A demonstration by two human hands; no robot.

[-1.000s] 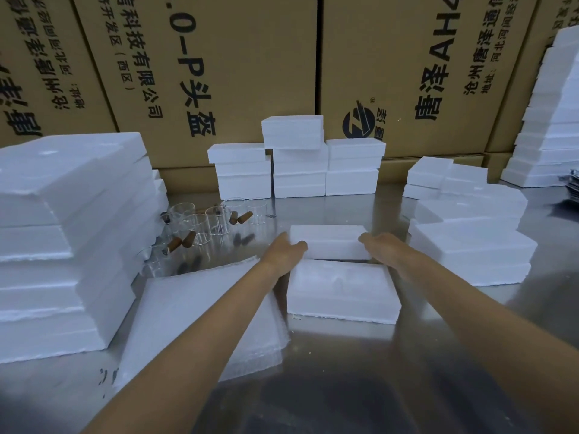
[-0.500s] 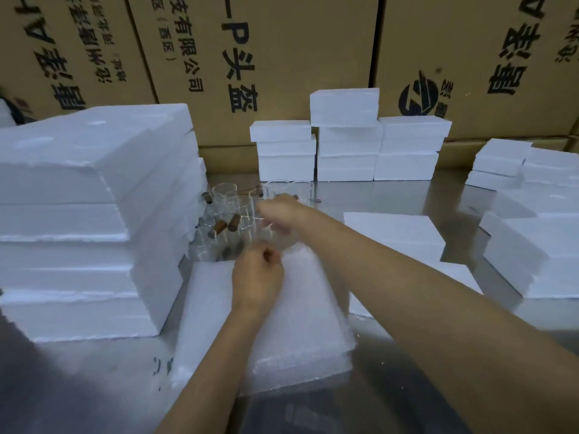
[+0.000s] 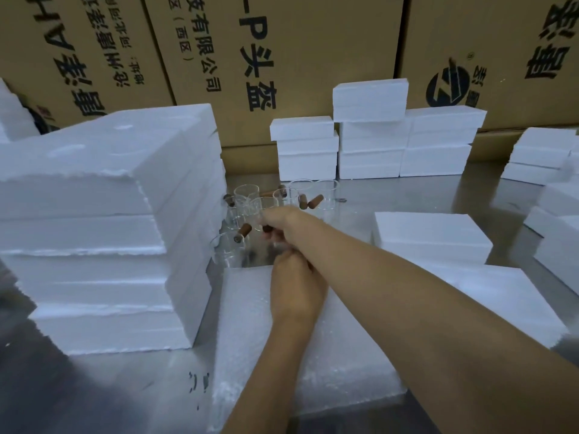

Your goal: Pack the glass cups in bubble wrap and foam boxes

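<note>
Several clear glass cups [image 3: 326, 192] with brown wooden handles stand in a cluster on the steel table. My right hand [image 3: 283, 219] reaches across into the cluster, its fingers curled round the brown handle of one glass cup [image 3: 259, 205]. Just below it, my left hand [image 3: 297, 289] lies on the far edge of a stack of white bubble wrap sheets [image 3: 250, 346] and pinches the top sheet there. Closed white foam boxes [image 3: 432, 236] lie to the right of my arms; my right forearm partly covers one foam box [image 3: 513, 305].
A tall stack of foam slabs [image 3: 103, 220] stands close on the left, touching the cups. More foam boxes [image 3: 372, 136] are stacked at the back against brown cardboard cartons [image 3: 297, 42], and others [image 3: 545, 151] at the right. Bare steel table [image 3: 109, 393] shows near the front left.
Both hands left the foam box on the right. My left hand went to the bubble wrap's far edge. My right hand reached into the cups and closed on a handle.
</note>
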